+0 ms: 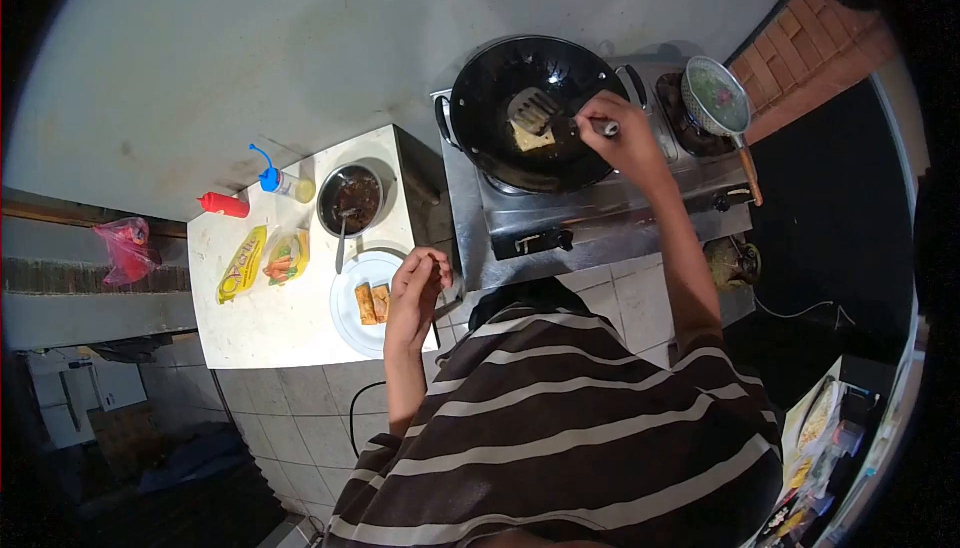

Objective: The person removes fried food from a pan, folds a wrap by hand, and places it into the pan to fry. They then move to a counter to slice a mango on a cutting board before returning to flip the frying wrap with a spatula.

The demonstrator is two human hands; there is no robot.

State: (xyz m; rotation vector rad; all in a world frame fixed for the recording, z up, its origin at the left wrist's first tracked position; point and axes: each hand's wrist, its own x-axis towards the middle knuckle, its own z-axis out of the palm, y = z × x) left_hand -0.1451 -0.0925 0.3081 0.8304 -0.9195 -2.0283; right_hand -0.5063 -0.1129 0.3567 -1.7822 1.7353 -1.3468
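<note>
My right hand (622, 138) is wrapped round the dark handle of a slotted spatula (533, 108). The spatula's metal head lies inside a black two-handled wok (500, 73), touching or just over a flat, pale golden piece of food (533, 138). My left hand (412, 293) hovers by the right edge of a white plate (345, 318), its fingers loosely curled and nothing visible in them. On that plate lie golden-brown fried rolls (365, 304), partly hidden behind the left hand.
The wok sits on a steel gas stove (610, 210). A strainer-like pan (715, 93) with a wooden handle rests on the right burner. The white table (270, 333) holds a metal bowl (350, 198) with a spoon, a red bottle (224, 205), a blue-capped bottle (285, 185) and a yellow packet (243, 266).
</note>
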